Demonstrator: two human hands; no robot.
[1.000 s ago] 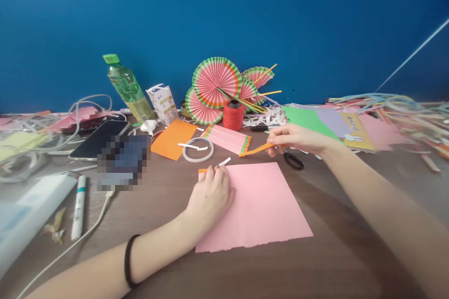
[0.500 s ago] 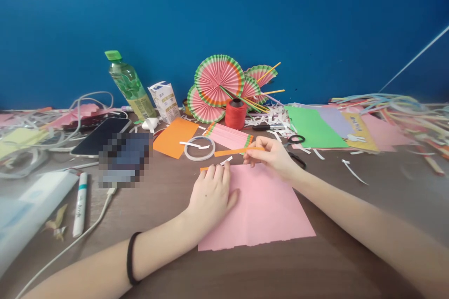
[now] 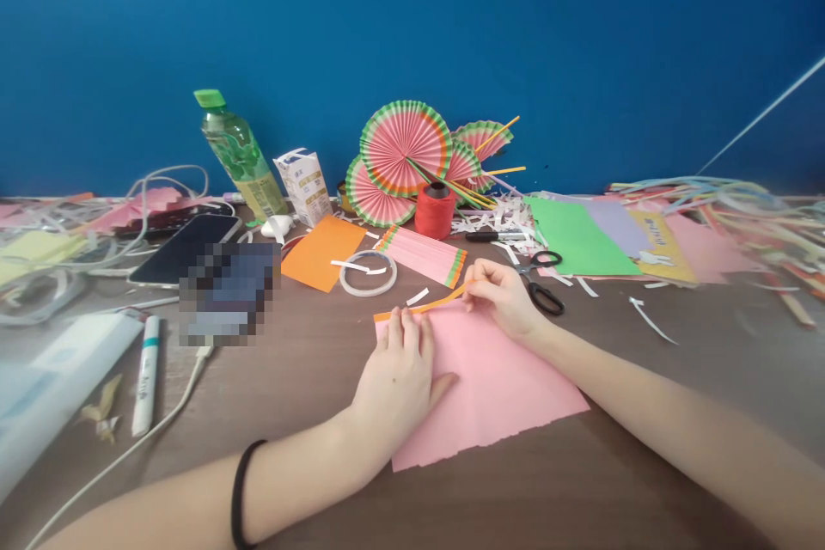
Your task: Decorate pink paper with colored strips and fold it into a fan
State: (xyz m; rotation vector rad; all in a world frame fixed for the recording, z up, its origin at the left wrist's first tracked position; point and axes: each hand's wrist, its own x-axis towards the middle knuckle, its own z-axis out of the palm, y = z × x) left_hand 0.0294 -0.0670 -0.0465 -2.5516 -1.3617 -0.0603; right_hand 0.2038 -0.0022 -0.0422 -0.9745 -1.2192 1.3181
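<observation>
A sheet of pink paper (image 3: 490, 378) lies on the table, its near edge torn and uneven. Along its far edge runs a narrow orange paper strip (image 3: 438, 303), bending slightly upward toward the right. My left hand (image 3: 400, 378) rests flat on the sheet, fingers stretched out, with the fingertips over the strip near its left end. The strip's right end is pinched between the thumb and fingers of my right hand (image 3: 495, 296), just above the sheet's far edge.
Beyond the sheet are a pleated pink strip (image 3: 422, 254), a tape roll (image 3: 343, 275), orange paper (image 3: 326, 251), scissors (image 3: 545, 279) and red thread (image 3: 434, 213). Paper fans (image 3: 405, 146) lean at the wall. A bottle (image 3: 238, 159), phone (image 3: 186, 249) and marker (image 3: 147, 374) stand or lie leftward.
My right hand has lowered the strip's end toward the sheet's far edge. The pink sheet has turned slightly and shifted right, with my left hand moving along with it.
</observation>
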